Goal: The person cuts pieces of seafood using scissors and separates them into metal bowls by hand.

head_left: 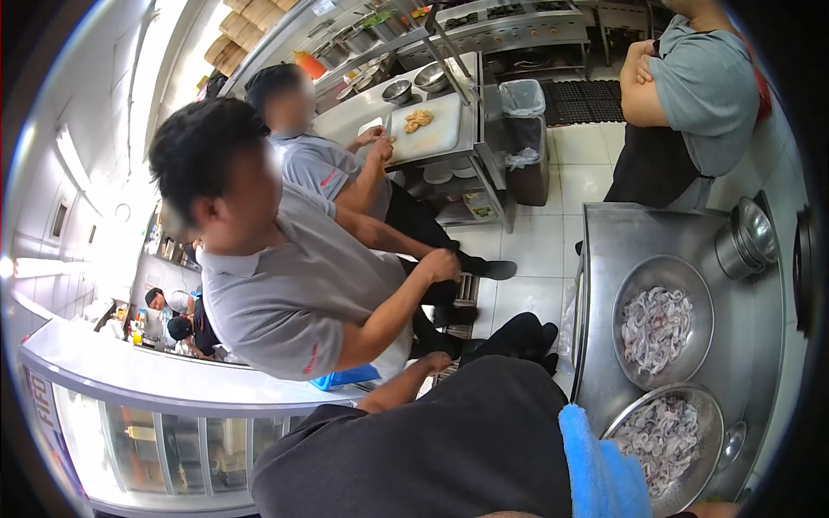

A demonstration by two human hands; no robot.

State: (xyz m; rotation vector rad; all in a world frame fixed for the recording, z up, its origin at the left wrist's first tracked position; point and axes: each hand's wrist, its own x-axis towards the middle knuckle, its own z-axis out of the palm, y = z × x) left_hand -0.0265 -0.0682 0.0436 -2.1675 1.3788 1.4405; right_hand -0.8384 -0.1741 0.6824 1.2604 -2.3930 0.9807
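Observation:
My left hand [436,363] hangs low beside my dark shirt, its fingers curled in, with no held thing showing. It is close to the nearer co-worker's legs. At the bottom right edge, a thin strip of skin, seemingly my right hand [715,510], shows beside the nearer metal bowl [713,406]; its fingers are cut off. This bowl holds cut squid [661,440], and a second metal bowl [622,332] behind it holds more squid [656,328]. A blue towel [596,466] lies against my right side.
Both bowls stand on a steel table [604,229] with nested metal pots [743,246]. Two co-workers in grey shirts stand at left, one at a white cutting board [445,129] with yellowish food. Another person with folded arms [648,78] stands ahead. Bins [525,147] flank the tiled aisle.

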